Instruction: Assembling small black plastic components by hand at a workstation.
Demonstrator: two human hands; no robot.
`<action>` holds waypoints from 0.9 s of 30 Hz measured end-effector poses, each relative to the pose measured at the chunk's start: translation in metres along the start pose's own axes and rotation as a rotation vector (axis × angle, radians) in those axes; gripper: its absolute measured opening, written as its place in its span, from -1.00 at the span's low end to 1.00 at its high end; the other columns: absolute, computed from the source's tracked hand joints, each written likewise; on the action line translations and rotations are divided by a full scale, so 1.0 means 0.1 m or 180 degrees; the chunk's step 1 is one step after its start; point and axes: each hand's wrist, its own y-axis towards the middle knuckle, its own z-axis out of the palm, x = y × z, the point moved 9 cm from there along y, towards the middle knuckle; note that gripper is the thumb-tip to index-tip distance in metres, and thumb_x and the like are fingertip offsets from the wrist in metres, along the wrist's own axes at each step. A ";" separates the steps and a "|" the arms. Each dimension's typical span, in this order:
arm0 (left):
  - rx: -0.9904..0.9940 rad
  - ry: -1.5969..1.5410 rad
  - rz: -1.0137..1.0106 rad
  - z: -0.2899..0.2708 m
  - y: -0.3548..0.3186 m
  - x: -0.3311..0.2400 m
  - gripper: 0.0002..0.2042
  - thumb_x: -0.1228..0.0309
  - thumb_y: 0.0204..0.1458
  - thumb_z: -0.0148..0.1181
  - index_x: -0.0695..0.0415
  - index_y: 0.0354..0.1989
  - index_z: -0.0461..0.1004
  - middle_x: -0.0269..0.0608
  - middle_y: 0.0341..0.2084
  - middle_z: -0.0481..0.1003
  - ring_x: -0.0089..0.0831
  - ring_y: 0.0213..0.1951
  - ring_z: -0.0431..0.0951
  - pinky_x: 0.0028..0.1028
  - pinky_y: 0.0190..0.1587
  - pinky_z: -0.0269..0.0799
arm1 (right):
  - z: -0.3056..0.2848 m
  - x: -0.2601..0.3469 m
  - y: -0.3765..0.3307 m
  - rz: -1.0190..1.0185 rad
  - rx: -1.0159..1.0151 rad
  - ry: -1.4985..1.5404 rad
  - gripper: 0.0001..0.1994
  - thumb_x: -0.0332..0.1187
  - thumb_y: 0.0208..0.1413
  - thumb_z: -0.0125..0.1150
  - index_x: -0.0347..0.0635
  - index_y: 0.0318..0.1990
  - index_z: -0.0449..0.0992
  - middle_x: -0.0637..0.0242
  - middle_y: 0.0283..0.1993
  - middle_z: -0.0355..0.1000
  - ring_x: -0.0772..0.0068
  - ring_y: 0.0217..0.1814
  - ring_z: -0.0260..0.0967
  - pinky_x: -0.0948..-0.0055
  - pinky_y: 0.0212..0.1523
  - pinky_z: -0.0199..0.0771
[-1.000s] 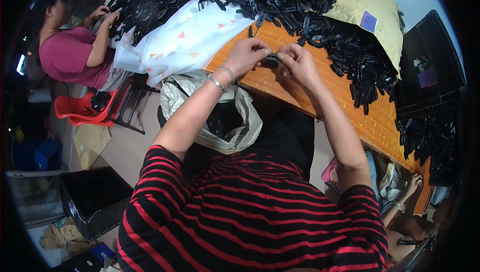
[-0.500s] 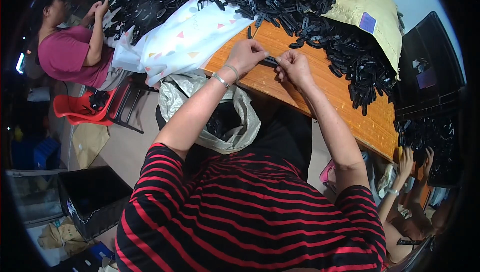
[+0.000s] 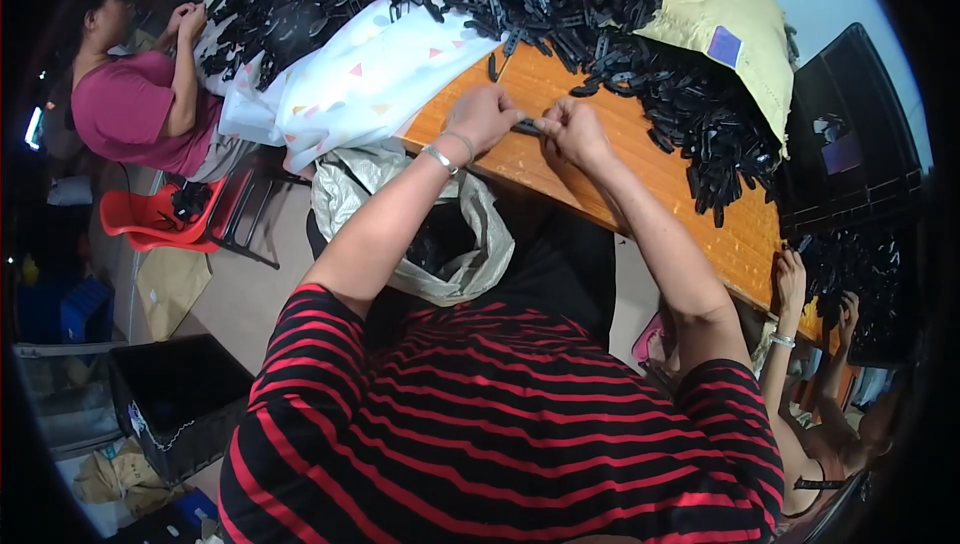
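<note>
Between my hands, just above the wooden table (image 3: pixel 440 129), is a small, narrow black plastic piece (image 3: pixel 526 128). My left hand (image 3: pixel 485 116) pinches its left end. The fingers of my right hand (image 3: pixel 575 132) are closed on its right end, and they cover part of it. Past my hands lies a large heap of similar black plastic pieces (image 3: pixel 690 104). One loose black piece (image 3: pixel 492 67) rests on the wood beyond my left hand. Below my left forearm, an open woven sack (image 3: pixel 490 234) holds dark contents that I cannot make out.
A white patterned plastic sheet (image 3: pixel 340 94) drapes over the table's left part. A full yellowish sack (image 3: pixel 740 14) leans at the back right. One co-worker (image 3: pixel 140 104) sits at far left; another person's hand (image 3: pixel 790 279) is at right. A black crate (image 3: pixel 180 404) stands lower left.
My hands have drawn slightly closer together on the black piece, so less of it shows. The co-worker's hand at right has risen toward the table's edge.
</note>
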 end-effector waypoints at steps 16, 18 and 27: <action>-0.0643 0.0951 0.1205 -0.47 -0.08 -0.31 -0.78 0.52 -0.06 0.13 0.03 -0.21 0.52 -0.15 -0.33 0.42 -0.13 -0.28 0.49 -0.28 -0.25 0.42 | -0.68 0.13 0.14 -0.1288 -0.0803 -0.2799 -0.81 -0.49 -0.13 0.22 -0.17 -0.28 0.49 0.07 -0.22 0.31 -0.05 -0.29 0.41 0.12 -0.29 0.44; -0.0702 0.1555 0.1455 -0.39 0.15 -0.27 -0.75 0.58 -0.07 0.08 0.00 -0.21 0.50 -0.20 -0.26 0.39 -0.17 -0.22 0.46 -0.30 -0.23 0.43 | -0.61 0.19 0.10 -0.1213 -0.0709 -0.2677 -0.84 -0.45 -0.09 0.23 -0.18 -0.30 0.49 0.06 -0.23 0.31 -0.06 -0.28 0.41 0.10 -0.28 0.43; -0.0716 0.1755 0.1592 -0.34 0.44 -0.25 -0.89 0.48 -0.14 0.23 0.10 -0.40 0.47 -0.19 -0.37 0.42 -0.21 -0.21 0.47 -0.29 -0.23 0.44 | -0.19 0.45 -0.18 -0.1342 -0.0359 -0.1824 -0.86 -0.35 0.01 0.20 -0.22 -0.33 0.55 0.11 -0.35 0.40 -0.02 -0.33 0.41 0.16 -0.30 0.41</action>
